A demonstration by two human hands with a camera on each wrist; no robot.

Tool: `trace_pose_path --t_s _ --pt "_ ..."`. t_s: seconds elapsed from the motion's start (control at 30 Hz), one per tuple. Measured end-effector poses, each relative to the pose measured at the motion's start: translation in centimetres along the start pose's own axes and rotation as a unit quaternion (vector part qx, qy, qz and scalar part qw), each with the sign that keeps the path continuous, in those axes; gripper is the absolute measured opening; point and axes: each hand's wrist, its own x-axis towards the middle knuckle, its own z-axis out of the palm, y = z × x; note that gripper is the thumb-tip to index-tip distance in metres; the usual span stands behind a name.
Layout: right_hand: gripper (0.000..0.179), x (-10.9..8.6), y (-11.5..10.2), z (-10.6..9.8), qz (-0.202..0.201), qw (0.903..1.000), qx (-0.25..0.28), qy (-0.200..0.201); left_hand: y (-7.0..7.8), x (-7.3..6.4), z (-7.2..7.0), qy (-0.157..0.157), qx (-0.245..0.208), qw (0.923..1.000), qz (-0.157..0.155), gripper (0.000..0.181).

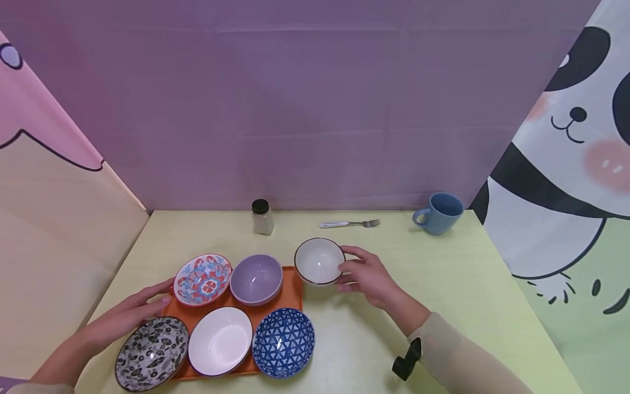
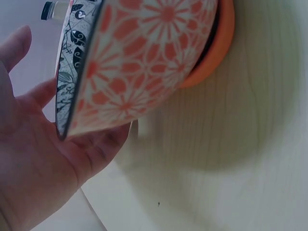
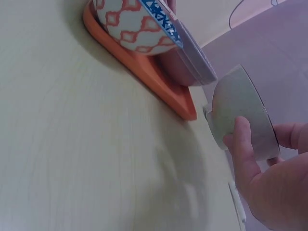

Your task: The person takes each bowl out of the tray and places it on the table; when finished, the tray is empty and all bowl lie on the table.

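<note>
My right hand [image 1: 368,276] pinches a small white bowl with a dark rim [image 1: 319,261] by its right side. In the right wrist view that bowl [image 3: 243,108] is raised above the table, beyond the tray's corner. My left hand [image 1: 130,312] reaches to the left edge of a red-and-blue patterned bowl [image 1: 203,280], fingers extended. The left wrist view shows a black-and-white leaf-patterned bowl [image 2: 144,62] with an orange floral outside in front of this hand, partly hiding its fingers. An orange tray [image 1: 293,293] holds the patterned bowls, a purple bowl [image 1: 256,280], a white bowl [image 1: 220,342] and a blue triangle-patterned bowl [image 1: 284,343].
Along the back of the table [image 1: 492,306] stand a glass jar with a black lid [image 1: 262,217], a fork [image 1: 350,224] and a blue mug [image 1: 439,214]. A purple cloth backdrop [image 1: 315,109] hangs behind, with printed cartoon panels at both sides.
</note>
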Motion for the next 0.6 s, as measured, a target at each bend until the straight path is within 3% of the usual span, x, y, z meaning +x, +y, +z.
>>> trace_pose_path --t_s 0.2,0.37,0.6 --pt "0.058 -0.1 0.0 -1.4 0.002 0.9999 0.0 0.015 0.2 0.1 0.1 0.01 0.029 0.9995 0.008 0.069" --pt "0.059 0.1 0.3 -2.4 0.004 0.9995 0.004 0.032 0.8 0.4 0.2 0.011 0.08 0.9966 0.013 0.069" --pt "0.059 0.3 0.9 -3.4 0.007 0.9989 -0.001 0.047 2.1 0.6 0.6 -0.004 0.122 0.992 0.031 0.071"
